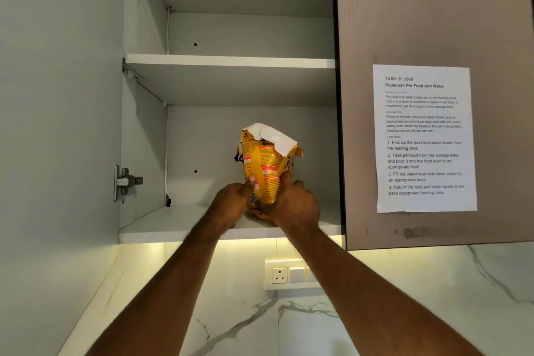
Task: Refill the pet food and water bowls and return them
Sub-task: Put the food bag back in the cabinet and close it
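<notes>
Both hands are grasping the yellow pet food bag (267, 170) low down: the left hand (231, 202) is wrapping its grip round the bag's left side, thumb pressing on the front, and the right hand (294, 205) is clasping the right side, thumb pointing up. The bag is standing upright on the bottom shelf (173, 225) of the open wall cupboard, its torn top folding over. A printed task sheet (424, 139) is hanging on the closed cupboard door (433, 9) to the right. A wall socket (279, 275) is sitting below the cupboard.

The paper sheet (424, 139) on the cabinet door (433, 9) reads "TASK ID: 3568, Replenish Pet Food and Water".
</notes>
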The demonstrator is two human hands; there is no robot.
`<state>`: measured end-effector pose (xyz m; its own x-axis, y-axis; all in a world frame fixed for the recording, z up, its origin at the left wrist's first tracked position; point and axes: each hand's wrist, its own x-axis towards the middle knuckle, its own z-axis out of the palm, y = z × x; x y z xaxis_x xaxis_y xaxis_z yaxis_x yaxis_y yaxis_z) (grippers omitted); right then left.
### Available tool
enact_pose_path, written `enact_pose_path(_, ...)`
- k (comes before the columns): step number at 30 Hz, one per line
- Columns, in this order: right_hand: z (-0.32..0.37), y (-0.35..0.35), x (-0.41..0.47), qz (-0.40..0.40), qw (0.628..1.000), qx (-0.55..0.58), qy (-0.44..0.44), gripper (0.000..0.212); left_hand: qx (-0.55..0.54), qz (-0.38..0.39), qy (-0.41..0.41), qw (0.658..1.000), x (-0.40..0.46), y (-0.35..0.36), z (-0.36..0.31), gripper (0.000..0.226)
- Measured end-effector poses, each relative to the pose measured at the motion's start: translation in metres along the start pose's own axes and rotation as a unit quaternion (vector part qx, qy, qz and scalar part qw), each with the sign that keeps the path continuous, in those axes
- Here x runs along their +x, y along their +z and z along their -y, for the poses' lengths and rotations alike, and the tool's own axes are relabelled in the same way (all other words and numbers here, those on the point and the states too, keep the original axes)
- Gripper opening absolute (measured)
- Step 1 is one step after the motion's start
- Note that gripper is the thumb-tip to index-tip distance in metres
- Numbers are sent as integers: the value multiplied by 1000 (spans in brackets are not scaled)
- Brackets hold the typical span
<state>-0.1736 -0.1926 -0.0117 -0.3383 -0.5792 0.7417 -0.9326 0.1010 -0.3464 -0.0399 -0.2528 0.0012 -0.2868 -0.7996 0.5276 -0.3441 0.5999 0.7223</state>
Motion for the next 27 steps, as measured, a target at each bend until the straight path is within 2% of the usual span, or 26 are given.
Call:
enact_pose_path(4,-2,-11,-8,47,998,40,-7,100,-30,-130,78,988,-13,1,-7,57)
enact_pose_path(7,-3,-26,-22,24,997,68,-21,98,-26,-205,153,966,-32,-1,-9,61)
enact_pose_path(10,4,-48,-41,-18,993,110,-45,86,-44,-251,182,950,-60,-5,-21,64)
enact_pose_path(13,15,-78,-64,-65,982,163,-67,75,-71,-284,201,935,-93,-11,-44,57)
enact_pose_path(19,38,-159,-127,-103,960,234,-113,75,-72,-334,259,903,-184,-23,-87,43)
enact_pose_path(27,50,-250,-210,-104,940,302,-117,62,-103,-360,290,881,-332,-32,-144,36)
